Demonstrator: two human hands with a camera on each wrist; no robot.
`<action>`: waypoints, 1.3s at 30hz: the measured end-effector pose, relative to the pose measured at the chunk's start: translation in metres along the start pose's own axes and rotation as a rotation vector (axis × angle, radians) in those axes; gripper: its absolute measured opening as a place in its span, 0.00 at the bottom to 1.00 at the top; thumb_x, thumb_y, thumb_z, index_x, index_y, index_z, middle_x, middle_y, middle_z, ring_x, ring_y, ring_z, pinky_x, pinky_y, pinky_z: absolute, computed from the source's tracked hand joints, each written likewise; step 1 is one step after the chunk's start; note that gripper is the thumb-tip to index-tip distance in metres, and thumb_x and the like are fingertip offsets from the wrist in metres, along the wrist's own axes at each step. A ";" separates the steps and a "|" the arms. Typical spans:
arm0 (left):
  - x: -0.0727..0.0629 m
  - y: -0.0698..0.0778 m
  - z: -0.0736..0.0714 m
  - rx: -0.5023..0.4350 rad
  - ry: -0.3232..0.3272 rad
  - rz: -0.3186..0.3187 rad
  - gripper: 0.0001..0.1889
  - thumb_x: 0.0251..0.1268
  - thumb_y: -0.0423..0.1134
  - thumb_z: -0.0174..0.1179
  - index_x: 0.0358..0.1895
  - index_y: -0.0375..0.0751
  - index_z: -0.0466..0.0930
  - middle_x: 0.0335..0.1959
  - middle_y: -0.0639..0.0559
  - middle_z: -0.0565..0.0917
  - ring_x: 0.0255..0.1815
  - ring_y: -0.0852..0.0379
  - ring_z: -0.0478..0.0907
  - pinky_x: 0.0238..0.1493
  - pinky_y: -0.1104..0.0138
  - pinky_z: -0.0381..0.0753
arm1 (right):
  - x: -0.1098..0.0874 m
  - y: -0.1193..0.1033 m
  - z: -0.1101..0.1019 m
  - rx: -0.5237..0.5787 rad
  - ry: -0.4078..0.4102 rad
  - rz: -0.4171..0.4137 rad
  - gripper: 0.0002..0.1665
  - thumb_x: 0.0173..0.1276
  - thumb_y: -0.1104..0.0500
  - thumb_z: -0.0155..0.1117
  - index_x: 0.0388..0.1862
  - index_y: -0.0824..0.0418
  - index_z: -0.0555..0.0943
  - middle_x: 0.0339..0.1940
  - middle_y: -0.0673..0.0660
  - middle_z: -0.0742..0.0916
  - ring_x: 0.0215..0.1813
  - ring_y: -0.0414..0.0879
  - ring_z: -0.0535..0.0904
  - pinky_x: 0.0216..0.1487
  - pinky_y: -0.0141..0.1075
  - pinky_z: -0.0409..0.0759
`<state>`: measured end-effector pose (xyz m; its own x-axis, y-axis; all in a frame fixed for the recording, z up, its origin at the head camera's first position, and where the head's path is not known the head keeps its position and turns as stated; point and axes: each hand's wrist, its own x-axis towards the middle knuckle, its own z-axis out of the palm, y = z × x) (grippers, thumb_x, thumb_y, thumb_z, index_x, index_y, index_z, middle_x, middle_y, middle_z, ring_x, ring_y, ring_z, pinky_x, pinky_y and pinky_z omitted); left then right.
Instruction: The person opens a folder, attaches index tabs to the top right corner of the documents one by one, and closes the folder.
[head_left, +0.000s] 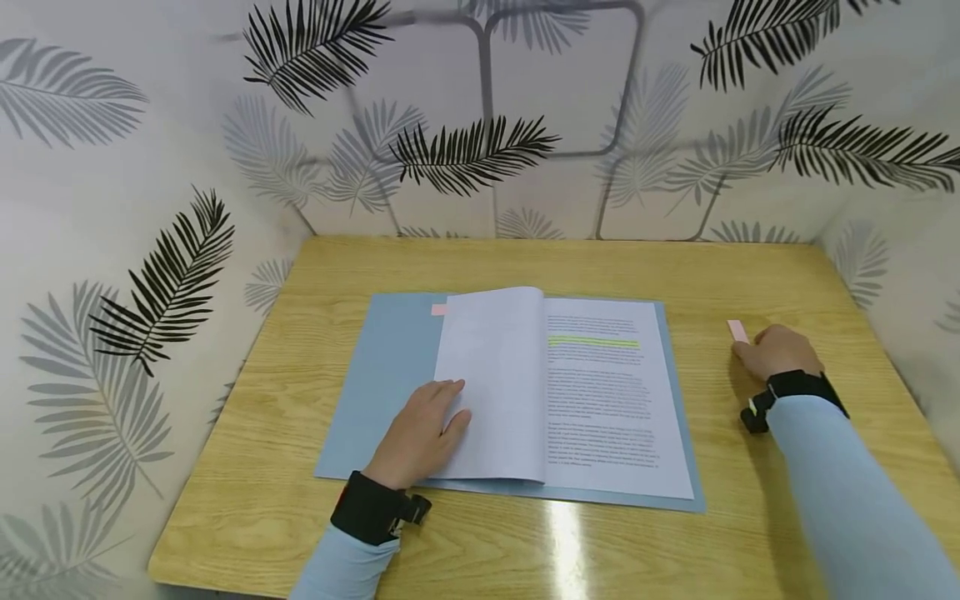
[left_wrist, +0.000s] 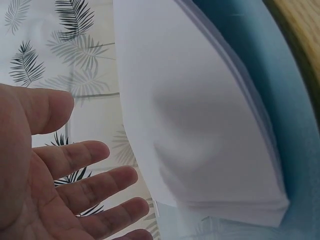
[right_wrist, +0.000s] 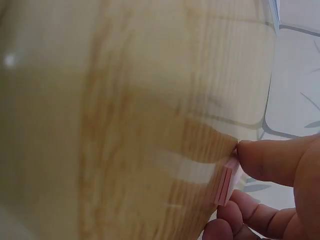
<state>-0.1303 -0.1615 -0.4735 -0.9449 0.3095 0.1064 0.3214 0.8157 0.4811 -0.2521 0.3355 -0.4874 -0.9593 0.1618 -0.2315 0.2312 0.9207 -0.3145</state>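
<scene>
An open blue folder lies on the wooden table with white sheets turned over to its left. The right-hand printed page carries a green highlighted line. My left hand is at the turned-over sheets, fingers spread and relaxed; the left wrist view shows the palm beside the sheets' edge, holding nothing. A pink tab sticks out from the sheets' upper left. Off to the right, my right hand pinches a small pad of pink sticky tabs between thumb and fingers, at the table surface.
The wooden table extends around the folder on all sides. A leaf-patterned curtain stands along the back and both sides. Dark camera straps sit on both wrists.
</scene>
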 end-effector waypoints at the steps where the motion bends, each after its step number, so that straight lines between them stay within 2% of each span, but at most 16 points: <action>1: 0.000 0.000 0.000 0.002 -0.002 0.000 0.23 0.73 0.44 0.52 0.66 0.36 0.70 0.61 0.40 0.74 0.65 0.44 0.68 0.64 0.52 0.67 | 0.000 0.000 0.000 0.004 -0.001 0.002 0.34 0.70 0.46 0.52 0.52 0.78 0.75 0.49 0.77 0.79 0.44 0.68 0.76 0.37 0.55 0.75; 7: 0.002 0.000 0.000 0.008 -0.005 0.003 0.23 0.73 0.44 0.52 0.66 0.36 0.70 0.62 0.41 0.74 0.65 0.45 0.68 0.64 0.53 0.66 | 0.006 0.001 0.005 0.034 -0.002 0.025 0.32 0.70 0.48 0.53 0.54 0.77 0.75 0.52 0.76 0.79 0.47 0.68 0.76 0.42 0.55 0.75; 10: 0.002 0.000 0.000 0.006 -0.005 0.006 0.24 0.73 0.44 0.52 0.66 0.36 0.70 0.61 0.41 0.74 0.65 0.45 0.68 0.64 0.53 0.66 | 0.009 0.002 0.007 0.059 -0.005 0.043 0.30 0.69 0.48 0.54 0.54 0.75 0.76 0.50 0.75 0.79 0.44 0.65 0.76 0.38 0.52 0.75; 14: 0.001 -0.001 0.001 0.005 0.005 0.013 0.23 0.73 0.44 0.53 0.66 0.36 0.70 0.61 0.41 0.75 0.65 0.45 0.68 0.64 0.53 0.66 | 0.009 0.001 0.007 0.093 0.018 0.029 0.26 0.68 0.49 0.56 0.50 0.73 0.77 0.45 0.73 0.80 0.39 0.62 0.75 0.32 0.47 0.72; 18: 0.001 -0.002 0.002 -0.002 0.042 0.033 0.22 0.72 0.43 0.54 0.64 0.35 0.72 0.59 0.41 0.76 0.63 0.45 0.70 0.62 0.53 0.68 | 0.003 -0.004 0.010 0.151 0.091 -0.024 0.23 0.67 0.52 0.57 0.46 0.73 0.76 0.42 0.71 0.80 0.38 0.61 0.75 0.32 0.45 0.71; 21: 0.003 -0.001 0.003 -0.009 0.082 0.067 0.20 0.72 0.42 0.54 0.62 0.36 0.74 0.57 0.43 0.78 0.61 0.46 0.72 0.60 0.55 0.71 | -0.005 -0.017 0.014 0.246 0.136 -0.103 0.22 0.69 0.55 0.58 0.50 0.73 0.73 0.40 0.70 0.81 0.36 0.57 0.79 0.31 0.41 0.73; 23: 0.005 0.000 0.003 -0.015 0.115 0.097 0.19 0.72 0.42 0.54 0.61 0.36 0.76 0.56 0.44 0.79 0.60 0.48 0.74 0.59 0.56 0.72 | -0.013 -0.032 0.015 0.330 0.133 -0.171 0.23 0.70 0.57 0.58 0.54 0.74 0.71 0.40 0.70 0.81 0.33 0.55 0.83 0.29 0.38 0.76; 28: 0.012 0.012 0.003 -0.044 0.198 0.201 0.17 0.70 0.39 0.56 0.58 0.37 0.79 0.52 0.46 0.82 0.56 0.51 0.77 0.55 0.58 0.76 | -0.040 -0.077 0.017 0.535 0.024 -0.304 0.21 0.72 0.60 0.57 0.57 0.71 0.69 0.43 0.66 0.78 0.34 0.57 0.85 0.32 0.37 0.83; 31: 0.016 0.021 0.006 -0.042 0.225 0.255 0.16 0.68 0.38 0.58 0.56 0.38 0.80 0.51 0.48 0.83 0.55 0.54 0.78 0.53 0.61 0.77 | -0.058 -0.101 0.019 0.580 -0.030 -0.383 0.17 0.72 0.62 0.58 0.55 0.69 0.71 0.41 0.64 0.78 0.36 0.58 0.85 0.34 0.37 0.83; 36: 0.021 0.039 0.012 -0.025 0.210 0.312 0.21 0.62 0.42 0.64 0.58 0.41 0.77 0.53 0.50 0.81 0.56 0.56 0.76 0.55 0.64 0.76 | -0.089 -0.135 0.026 0.617 -0.127 -0.551 0.11 0.69 0.63 0.62 0.48 0.65 0.75 0.37 0.61 0.82 0.33 0.57 0.85 0.34 0.37 0.82; 39: 0.023 0.050 0.013 -0.034 0.173 0.369 0.29 0.57 0.45 0.69 0.61 0.41 0.74 0.55 0.49 0.78 0.58 0.55 0.74 0.56 0.65 0.75 | -0.108 -0.154 0.034 0.644 -0.234 -0.663 0.08 0.68 0.61 0.64 0.44 0.61 0.77 0.34 0.60 0.84 0.31 0.52 0.84 0.33 0.37 0.82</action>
<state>-0.1350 -0.1076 -0.4585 -0.7640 0.4890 0.4210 0.6412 0.6479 0.4111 -0.1781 0.1644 -0.4457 -0.8865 -0.4624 0.0192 -0.2358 0.4156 -0.8784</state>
